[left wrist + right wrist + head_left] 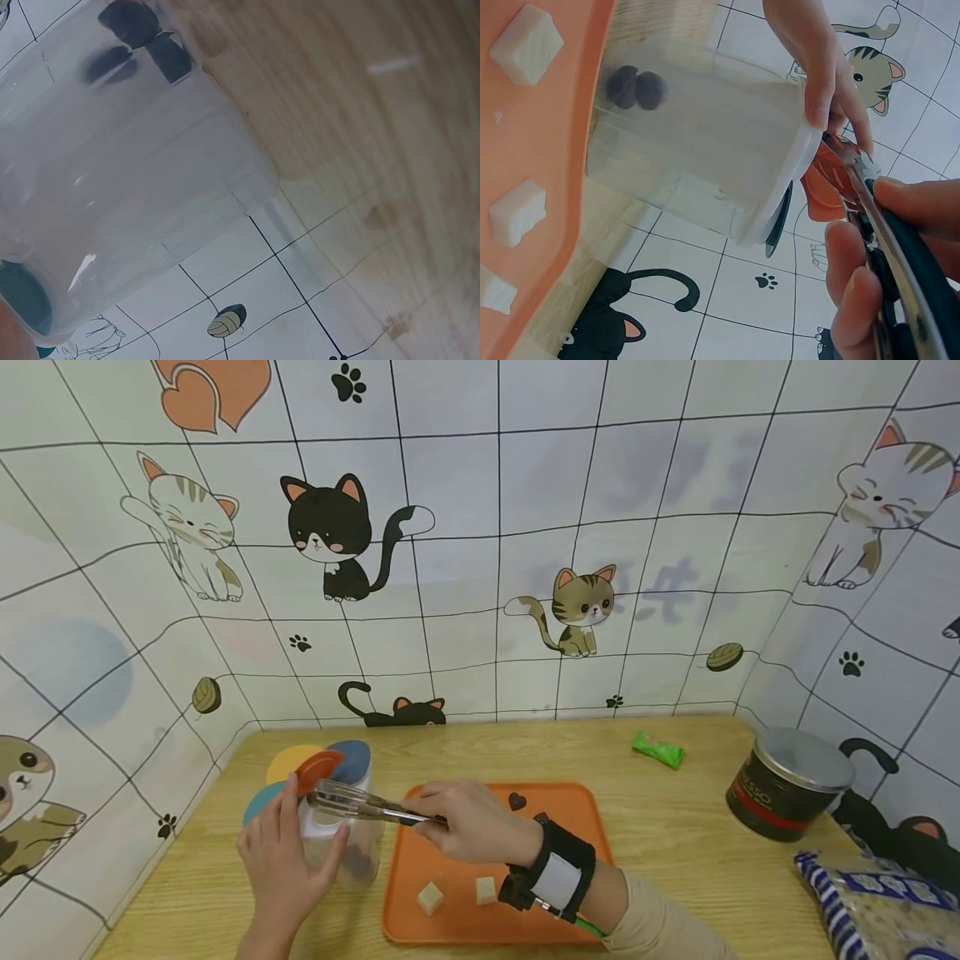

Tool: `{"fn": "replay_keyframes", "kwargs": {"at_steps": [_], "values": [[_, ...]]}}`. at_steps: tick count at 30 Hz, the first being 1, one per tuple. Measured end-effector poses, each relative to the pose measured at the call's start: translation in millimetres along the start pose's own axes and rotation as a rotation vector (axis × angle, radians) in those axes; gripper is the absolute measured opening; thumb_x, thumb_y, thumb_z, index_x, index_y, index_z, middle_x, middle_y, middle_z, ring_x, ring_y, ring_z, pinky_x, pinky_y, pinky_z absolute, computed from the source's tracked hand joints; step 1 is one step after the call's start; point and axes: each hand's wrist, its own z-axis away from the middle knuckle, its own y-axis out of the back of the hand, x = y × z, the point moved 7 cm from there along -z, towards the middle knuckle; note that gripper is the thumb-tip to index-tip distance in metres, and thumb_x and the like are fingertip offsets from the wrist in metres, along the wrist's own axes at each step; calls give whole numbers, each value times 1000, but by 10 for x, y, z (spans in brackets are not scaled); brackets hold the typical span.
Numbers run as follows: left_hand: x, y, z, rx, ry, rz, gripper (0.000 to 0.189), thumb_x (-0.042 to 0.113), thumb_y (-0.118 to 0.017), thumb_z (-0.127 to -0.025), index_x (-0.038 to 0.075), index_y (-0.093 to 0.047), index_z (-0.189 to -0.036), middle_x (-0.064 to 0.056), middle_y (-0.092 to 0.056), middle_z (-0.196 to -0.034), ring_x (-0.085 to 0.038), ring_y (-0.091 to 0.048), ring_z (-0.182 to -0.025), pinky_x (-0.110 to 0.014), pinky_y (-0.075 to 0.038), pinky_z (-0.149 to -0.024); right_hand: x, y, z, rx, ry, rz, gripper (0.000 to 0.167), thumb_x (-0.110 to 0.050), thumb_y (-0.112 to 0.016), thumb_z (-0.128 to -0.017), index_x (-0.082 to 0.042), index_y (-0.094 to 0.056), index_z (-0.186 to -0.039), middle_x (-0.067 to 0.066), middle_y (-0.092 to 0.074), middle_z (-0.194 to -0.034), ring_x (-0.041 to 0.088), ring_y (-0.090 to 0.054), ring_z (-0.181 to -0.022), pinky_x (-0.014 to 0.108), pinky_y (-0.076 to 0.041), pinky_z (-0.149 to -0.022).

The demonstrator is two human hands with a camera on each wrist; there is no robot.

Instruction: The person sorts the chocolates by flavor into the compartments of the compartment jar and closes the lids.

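A clear plastic container with a white lid and colored flaps stands left of the orange tray. My left hand holds it at the lid, fingertips by the raised orange flap and thumb at the near side. Metal tongs with dark handles are gripped in my right hand. Their tips are right at the opening under the orange flap; whatever may be between them is hidden. Dark pieces lie at the container's bottom. White cubes and a dark heart-shaped piece are on the tray.
A green wrapped packet lies toward the back right. Beyond it stands a black can with a silvery lid. A blue-and-white bag lies at the front right. Cat-patterned walls enclose the wooden table.
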Motion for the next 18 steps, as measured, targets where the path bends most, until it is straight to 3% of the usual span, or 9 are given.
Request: {"fn": "replay_keyframes", "kwargs": {"at_steps": [12, 18], "values": [[-5, 1, 1, 25, -12, -5, 81, 65, -36, -79, 4, -38, -133, -22, -49, -104, -36, -39, -84, -47, -21, -72, 7, 10, 28, -25, -18, 1, 31, -18, -58, -85, -10, -60, -115, -1, -61, -86, -1, -33, -50, 10, -23, -49], [1, -4, 7, 15, -11, -6, 81, 64, -37, -79, 3, -37, -133, -22, -49, -103, -36, -38, -84, -47, -21, -72, 51, 49, 160, -2, -25, -24, 35, -24, -58, -85, -16, -57, -120, -6, -54, -80, -2, -33, -54, 9, -24, -50]]}}
